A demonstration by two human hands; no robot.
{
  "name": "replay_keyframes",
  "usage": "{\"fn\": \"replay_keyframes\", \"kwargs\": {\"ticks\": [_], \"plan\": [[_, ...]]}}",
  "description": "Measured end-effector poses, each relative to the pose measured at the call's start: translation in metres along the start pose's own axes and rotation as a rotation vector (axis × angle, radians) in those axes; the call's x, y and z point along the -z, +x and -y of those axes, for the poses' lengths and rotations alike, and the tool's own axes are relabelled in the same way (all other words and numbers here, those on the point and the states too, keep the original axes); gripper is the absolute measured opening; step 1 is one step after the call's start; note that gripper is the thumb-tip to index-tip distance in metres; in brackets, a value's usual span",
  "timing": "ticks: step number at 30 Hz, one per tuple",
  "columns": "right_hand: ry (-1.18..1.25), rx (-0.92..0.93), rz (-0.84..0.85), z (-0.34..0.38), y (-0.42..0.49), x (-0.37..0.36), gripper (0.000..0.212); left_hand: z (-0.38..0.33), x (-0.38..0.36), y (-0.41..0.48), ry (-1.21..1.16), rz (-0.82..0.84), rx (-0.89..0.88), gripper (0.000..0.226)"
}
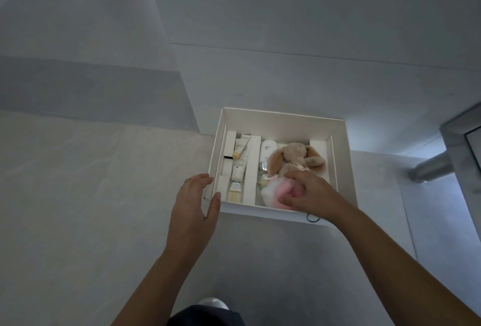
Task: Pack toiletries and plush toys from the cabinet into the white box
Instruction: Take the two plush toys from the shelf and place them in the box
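The right hand (309,193) fingers (295,176) curl around a pink plush toy (276,191) inside the white box (282,120), beside a beige bunny (294,156); the left hand (194,199), fingers spread, touches the box's left corner; tubes (240,159) lie left

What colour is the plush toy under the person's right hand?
Pink and white plush toy, under the right hand; head view.

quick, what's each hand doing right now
Left hand: open, holding nothing, at the white box corner.
Right hand: closed on the pink plush toy in the box.
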State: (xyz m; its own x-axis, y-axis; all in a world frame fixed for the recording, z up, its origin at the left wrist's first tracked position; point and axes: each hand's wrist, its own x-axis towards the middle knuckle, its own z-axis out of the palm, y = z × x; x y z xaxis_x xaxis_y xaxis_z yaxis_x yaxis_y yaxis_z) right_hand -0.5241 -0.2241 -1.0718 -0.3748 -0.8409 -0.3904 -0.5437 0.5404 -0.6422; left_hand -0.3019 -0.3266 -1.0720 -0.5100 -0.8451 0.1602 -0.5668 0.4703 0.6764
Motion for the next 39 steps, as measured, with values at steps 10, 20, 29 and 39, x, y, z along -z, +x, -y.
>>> {"fn": "replay_keyframes", "kwargs": {"ticks": [10,20,29,39], "plan": [[0.029,-0.019,-0.021,-0.021,-0.031,0.008,0.064,-0.012,-0.012,0.004,-0.038,0.019,-0.045,0.034],[-0.012,0.043,-0.013,-0.038,-0.045,0.013,0.046,-0.025,-0.027,0.001,-0.079,0.043,-0.079,0.031],[0.142,0.084,-0.077,-0.046,-0.044,0.011,0.007,-0.029,-0.028,0.001,-0.089,0.04,-0.067,0.029],[0.322,0.015,-0.262,-0.044,-0.04,0.017,0.011,-0.034,-0.028,-0.002,-0.077,0.042,-0.056,0.03]]}}
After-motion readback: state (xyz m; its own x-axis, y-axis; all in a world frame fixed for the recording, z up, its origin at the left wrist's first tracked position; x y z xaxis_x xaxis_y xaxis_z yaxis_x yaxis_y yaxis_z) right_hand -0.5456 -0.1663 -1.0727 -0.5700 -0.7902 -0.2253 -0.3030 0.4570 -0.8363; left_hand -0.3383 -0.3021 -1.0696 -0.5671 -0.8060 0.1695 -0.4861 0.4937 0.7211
